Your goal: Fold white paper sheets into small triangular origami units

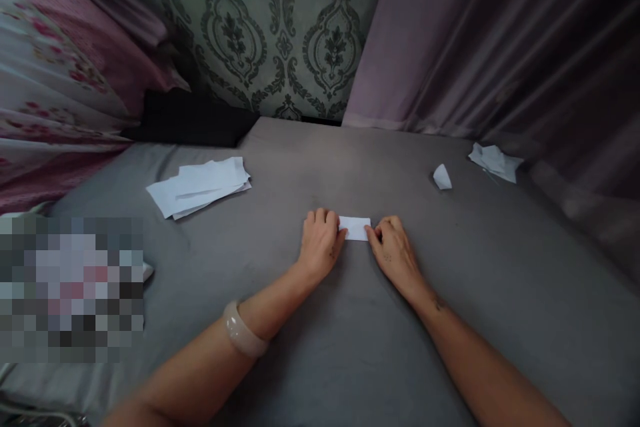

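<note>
The left hand (321, 240) has its fingers close together and slightly bent, with the thumb brought in toward them, gripping the left end of a small white rectangular piece of paper (355, 228). The right hand (393, 250) has its fingers curled, thumb and forefinger pinching the paper's right end. The paper lies between the two hands, its long sides running from one to the other, its middle uncovered.

Beneath it spreads a smooth grey cloth sheet (340, 320). At the far left hangs a pink and white flowered curtain (65, 67); beside its foot is a folded black cloth (195, 118). Nearer, a loose stack of white paper strips (205, 183) lies overlapping. A glossy pale bangle (245, 330) circles the left forearm. Behind, in the middle, stands a green-grey wall with dark damask patterns (285, 33). To the right, a crumpled white paper scrap (442, 177) sits near a small pile of white paper pieces (495, 161), below a dusky mauve curtain (480, 33).
</note>
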Demonstrator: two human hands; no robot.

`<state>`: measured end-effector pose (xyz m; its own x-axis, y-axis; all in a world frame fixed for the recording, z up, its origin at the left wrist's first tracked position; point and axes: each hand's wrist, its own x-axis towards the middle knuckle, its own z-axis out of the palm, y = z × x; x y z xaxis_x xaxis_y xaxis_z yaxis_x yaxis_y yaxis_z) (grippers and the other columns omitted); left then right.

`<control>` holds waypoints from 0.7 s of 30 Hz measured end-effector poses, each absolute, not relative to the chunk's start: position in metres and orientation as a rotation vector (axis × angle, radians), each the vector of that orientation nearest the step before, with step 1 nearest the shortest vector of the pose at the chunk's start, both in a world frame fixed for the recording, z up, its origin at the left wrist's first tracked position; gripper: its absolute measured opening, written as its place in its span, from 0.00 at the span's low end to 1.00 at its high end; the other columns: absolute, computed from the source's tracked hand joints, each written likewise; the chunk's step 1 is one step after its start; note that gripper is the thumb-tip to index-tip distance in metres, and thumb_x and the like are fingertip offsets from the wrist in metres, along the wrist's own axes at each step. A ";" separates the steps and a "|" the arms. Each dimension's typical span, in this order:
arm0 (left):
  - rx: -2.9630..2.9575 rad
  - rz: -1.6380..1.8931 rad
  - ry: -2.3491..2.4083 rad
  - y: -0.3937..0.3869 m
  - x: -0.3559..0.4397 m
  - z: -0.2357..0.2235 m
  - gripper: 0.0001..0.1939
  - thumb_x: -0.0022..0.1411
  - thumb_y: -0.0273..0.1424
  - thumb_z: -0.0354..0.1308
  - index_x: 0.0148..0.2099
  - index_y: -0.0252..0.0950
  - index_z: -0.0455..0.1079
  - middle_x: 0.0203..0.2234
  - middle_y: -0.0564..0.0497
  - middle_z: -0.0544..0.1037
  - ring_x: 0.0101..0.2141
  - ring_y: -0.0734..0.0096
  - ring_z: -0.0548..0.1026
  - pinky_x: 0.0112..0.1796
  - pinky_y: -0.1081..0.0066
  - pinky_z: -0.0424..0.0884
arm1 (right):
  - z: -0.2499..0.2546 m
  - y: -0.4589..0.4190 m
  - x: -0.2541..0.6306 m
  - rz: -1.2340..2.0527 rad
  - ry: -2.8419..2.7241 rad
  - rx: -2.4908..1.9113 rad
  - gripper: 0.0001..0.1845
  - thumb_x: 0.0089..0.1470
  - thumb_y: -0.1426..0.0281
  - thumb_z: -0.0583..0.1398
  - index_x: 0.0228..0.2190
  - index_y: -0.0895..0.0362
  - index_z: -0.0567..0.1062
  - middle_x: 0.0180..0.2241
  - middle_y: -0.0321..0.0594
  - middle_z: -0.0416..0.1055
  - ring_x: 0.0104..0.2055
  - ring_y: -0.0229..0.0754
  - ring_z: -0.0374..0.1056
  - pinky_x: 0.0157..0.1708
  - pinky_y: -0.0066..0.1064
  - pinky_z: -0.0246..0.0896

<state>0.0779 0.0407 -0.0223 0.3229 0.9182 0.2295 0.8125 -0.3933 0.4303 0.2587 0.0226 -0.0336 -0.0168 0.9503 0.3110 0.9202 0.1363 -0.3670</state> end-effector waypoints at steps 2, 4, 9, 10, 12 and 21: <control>2.466 0.601 1.522 0.041 0.080 -0.021 0.10 0.66 0.31 0.47 0.46 0.35 0.65 0.44 0.43 0.69 0.41 0.58 0.64 0.42 0.59 0.64 | -0.036 0.023 0.259 0.057 -1.931 -1.793 0.15 0.61 0.60 0.50 0.28 0.55 0.67 0.32 0.45 0.64 0.34 0.46 0.64 0.37 0.39 0.63; 2.618 0.529 1.410 0.042 0.082 -0.020 0.10 0.66 0.27 0.45 0.47 0.36 0.65 0.46 0.44 0.69 0.43 0.58 0.64 0.42 0.60 0.64 | -0.035 0.022 0.257 0.065 -1.905 -1.772 0.12 0.61 0.62 0.51 0.31 0.55 0.68 0.33 0.45 0.65 0.35 0.47 0.65 0.37 0.39 0.64; 2.829 0.394 1.177 0.042 0.084 -0.017 0.10 0.66 0.25 0.45 0.44 0.35 0.67 0.40 0.45 0.73 0.41 0.60 0.68 0.40 0.63 0.65 | -0.026 0.017 0.248 0.079 -2.098 -1.570 0.15 0.61 0.75 0.46 0.41 0.55 0.70 0.41 0.47 0.68 0.44 0.48 0.63 0.45 0.40 0.62; 2.837 0.387 1.177 0.042 0.083 -0.016 0.10 0.66 0.25 0.45 0.45 0.34 0.67 0.39 0.45 0.73 0.41 0.60 0.69 0.40 0.63 0.65 | -0.024 0.015 0.247 0.095 -2.178 -1.522 0.18 0.60 0.77 0.45 0.42 0.54 0.71 0.43 0.47 0.68 0.46 0.48 0.63 0.46 0.40 0.62; 2.842 0.359 1.171 0.040 0.079 -0.013 0.11 0.67 0.26 0.45 0.44 0.34 0.68 0.39 0.45 0.74 0.41 0.61 0.70 0.41 0.63 0.66 | -0.020 0.009 0.245 0.120 -2.286 -1.475 0.20 0.58 0.80 0.45 0.43 0.55 0.72 0.43 0.47 0.69 0.47 0.48 0.63 0.47 0.39 0.62; 2.839 0.313 1.049 0.027 0.049 -0.010 0.17 0.65 0.22 0.46 0.53 0.33 0.67 0.54 0.45 0.71 0.55 0.61 0.67 0.50 0.65 0.67 | -0.019 -0.003 0.230 -0.007 -2.115 -1.688 0.10 0.55 0.75 0.51 0.31 0.57 0.73 0.36 0.46 0.69 0.42 0.47 0.64 0.43 0.36 0.61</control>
